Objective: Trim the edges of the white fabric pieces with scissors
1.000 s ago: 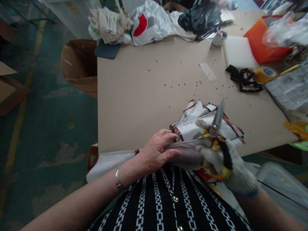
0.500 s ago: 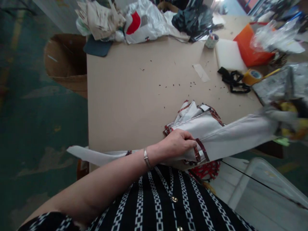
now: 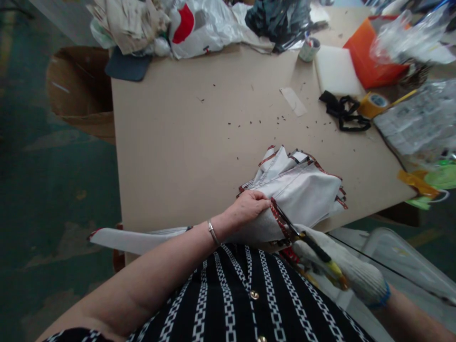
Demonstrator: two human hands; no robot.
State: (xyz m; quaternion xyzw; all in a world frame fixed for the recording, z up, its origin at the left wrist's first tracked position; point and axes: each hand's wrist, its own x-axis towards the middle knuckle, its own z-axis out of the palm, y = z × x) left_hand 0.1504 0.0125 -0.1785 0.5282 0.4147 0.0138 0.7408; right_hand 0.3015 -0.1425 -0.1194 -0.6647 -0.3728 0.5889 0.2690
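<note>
At the bench's (image 3: 171, 156) near edge, my left hand (image 3: 253, 205) pinched the white cloth (image 3: 299, 192) while my gloved right hand (image 3: 337, 247) gripped scissors (image 3: 318, 249) at its trim (image 3: 277, 213), mid-bench dark bits (image 3: 250, 122) suggesting some snipping done, remainder unclear.

A dark green floor (image 3: 74, 209), marked with paler patches, spreads to the left. A beige counter (image 3: 171, 142) fills the middle, an open brown carton (image 3: 76, 119) beside its left edge. Bags (image 3: 221, 31) line its far side; a translucent tub (image 3: 402, 280) stands lower right. Soft light, faint shadows.
</note>
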